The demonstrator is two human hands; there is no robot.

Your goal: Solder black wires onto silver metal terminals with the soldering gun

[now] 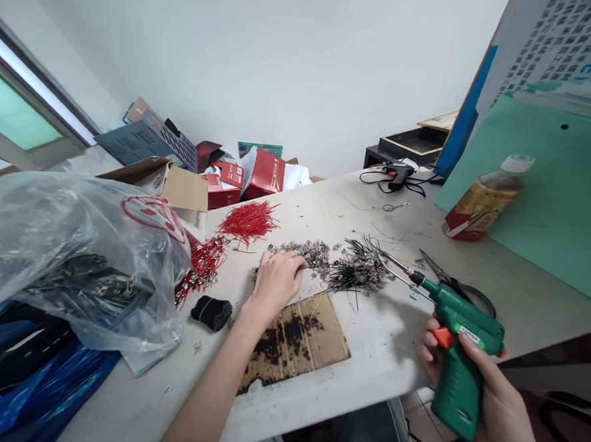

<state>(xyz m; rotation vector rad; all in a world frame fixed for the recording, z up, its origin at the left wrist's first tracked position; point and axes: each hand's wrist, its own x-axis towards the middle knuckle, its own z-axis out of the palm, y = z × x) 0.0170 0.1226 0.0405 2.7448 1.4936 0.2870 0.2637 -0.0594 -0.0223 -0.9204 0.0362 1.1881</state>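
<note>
Right hand gripping green soldering gun, left hand fingers curled on metal bits, black wires between hands, scorched cardboard beneath left wrist.

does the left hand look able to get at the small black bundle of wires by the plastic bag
Probably yes. The left hand rests on the pile of small grey metal pieces, and the small black bundle of wires lies on bare white table beside that forearm, nothing between.

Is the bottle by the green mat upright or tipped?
Tipped: the bottle lies on its side on the mat, white cap toward the wall.
</note>
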